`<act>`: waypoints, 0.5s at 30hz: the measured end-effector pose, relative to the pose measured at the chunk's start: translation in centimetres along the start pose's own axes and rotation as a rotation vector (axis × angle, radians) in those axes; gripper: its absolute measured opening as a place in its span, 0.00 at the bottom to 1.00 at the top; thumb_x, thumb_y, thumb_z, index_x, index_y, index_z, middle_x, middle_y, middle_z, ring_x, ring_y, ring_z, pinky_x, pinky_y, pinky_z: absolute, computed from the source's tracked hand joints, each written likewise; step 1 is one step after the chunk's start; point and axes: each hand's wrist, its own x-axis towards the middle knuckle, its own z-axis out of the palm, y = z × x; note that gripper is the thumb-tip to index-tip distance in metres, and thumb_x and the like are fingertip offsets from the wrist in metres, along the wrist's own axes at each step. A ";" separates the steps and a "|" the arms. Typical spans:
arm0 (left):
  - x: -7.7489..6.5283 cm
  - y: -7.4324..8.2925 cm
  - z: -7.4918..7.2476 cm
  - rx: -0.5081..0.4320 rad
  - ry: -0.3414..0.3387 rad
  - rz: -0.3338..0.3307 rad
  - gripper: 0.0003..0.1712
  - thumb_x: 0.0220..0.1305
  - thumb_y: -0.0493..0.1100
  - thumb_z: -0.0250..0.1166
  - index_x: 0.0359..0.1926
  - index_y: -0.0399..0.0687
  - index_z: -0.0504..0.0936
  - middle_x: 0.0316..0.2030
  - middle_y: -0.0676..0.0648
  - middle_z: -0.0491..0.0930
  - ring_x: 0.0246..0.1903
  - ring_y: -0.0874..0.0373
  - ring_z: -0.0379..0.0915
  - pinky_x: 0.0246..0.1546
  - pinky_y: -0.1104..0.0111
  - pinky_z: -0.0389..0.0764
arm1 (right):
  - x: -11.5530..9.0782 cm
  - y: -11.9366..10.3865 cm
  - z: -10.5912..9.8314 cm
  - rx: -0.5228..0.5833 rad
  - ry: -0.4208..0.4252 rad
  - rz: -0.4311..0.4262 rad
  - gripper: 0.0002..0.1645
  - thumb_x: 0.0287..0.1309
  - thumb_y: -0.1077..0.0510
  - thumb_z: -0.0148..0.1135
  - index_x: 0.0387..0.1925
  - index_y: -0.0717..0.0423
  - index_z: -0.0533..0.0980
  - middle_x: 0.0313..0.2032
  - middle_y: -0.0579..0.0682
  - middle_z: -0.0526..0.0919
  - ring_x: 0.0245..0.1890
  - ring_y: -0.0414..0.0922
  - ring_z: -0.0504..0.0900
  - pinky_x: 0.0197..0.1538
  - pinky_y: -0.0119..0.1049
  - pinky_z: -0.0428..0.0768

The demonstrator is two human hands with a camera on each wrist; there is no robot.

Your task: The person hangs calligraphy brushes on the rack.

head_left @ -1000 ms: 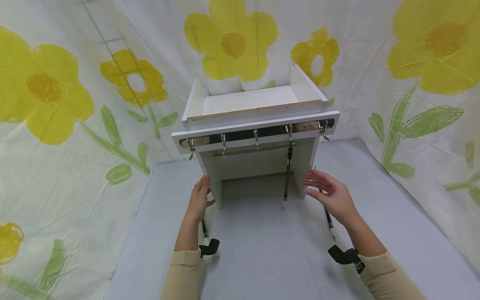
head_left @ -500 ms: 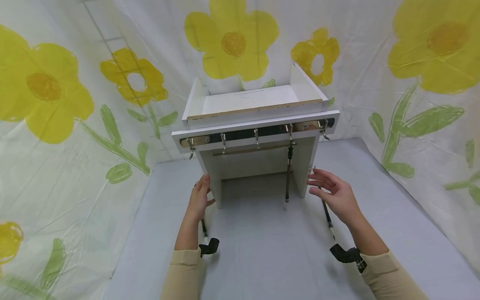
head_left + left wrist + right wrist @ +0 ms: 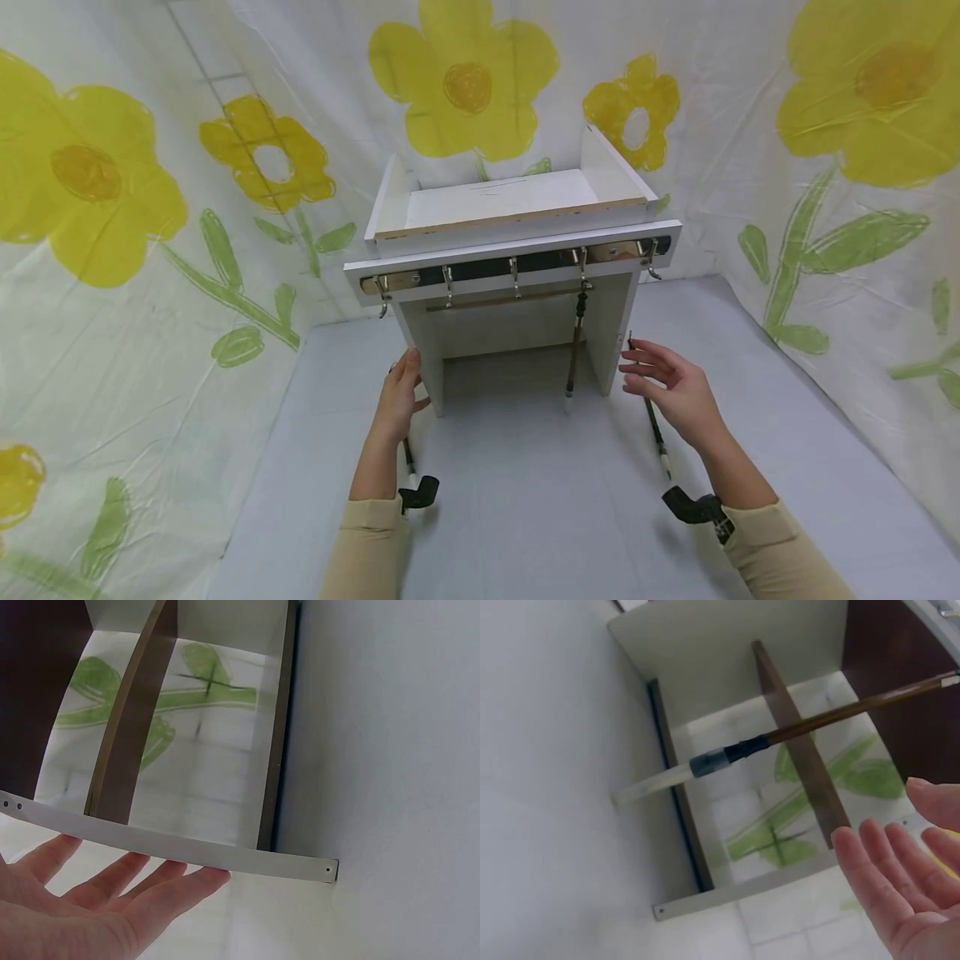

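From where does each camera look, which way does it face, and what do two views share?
Head: worn on the head, facing forward and down to the white shelf; left hand, right hand and sleeves show.
Left wrist: on that wrist, facing the shelf's side and interior; the left hand shows.
Right wrist: on that wrist, facing the shelf's interior and the hanging rod; the right hand shows.
Shared: head and right wrist views both show the hanging rod.

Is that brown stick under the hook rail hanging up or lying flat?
Hanging. In the head view, the brown stick runs downward from a silver hook on the rail.
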 end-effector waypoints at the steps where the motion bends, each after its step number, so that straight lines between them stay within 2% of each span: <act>1: -0.1 0.2 0.0 0.003 -0.001 0.003 0.39 0.81 0.60 0.40 0.80 0.42 0.46 0.79 0.35 0.47 0.75 0.34 0.52 0.63 0.42 0.73 | 0.0 0.1 -0.1 -0.006 0.002 0.008 0.35 0.67 0.59 0.66 0.71 0.61 0.66 0.61 0.69 0.76 0.52 0.38 0.85 0.46 0.33 0.88; 6: 0.0 0.0 0.1 -0.004 -0.005 0.007 0.39 0.81 0.60 0.40 0.80 0.42 0.46 0.79 0.35 0.47 0.75 0.33 0.51 0.63 0.41 0.72 | -0.3 0.4 -0.6 -0.028 0.012 0.058 0.35 0.68 0.56 0.66 0.71 0.59 0.66 0.60 0.63 0.78 0.50 0.37 0.86 0.46 0.33 0.88; 15: 2.0 -3.2 -0.2 -0.001 0.032 0.023 0.44 0.76 0.69 0.41 0.81 0.50 0.49 0.79 0.41 0.48 0.75 0.37 0.54 0.62 0.42 0.74 | -0.5 0.9 -1.1 -0.003 0.008 0.103 0.36 0.67 0.54 0.66 0.72 0.58 0.66 0.60 0.59 0.79 0.50 0.36 0.86 0.45 0.36 0.88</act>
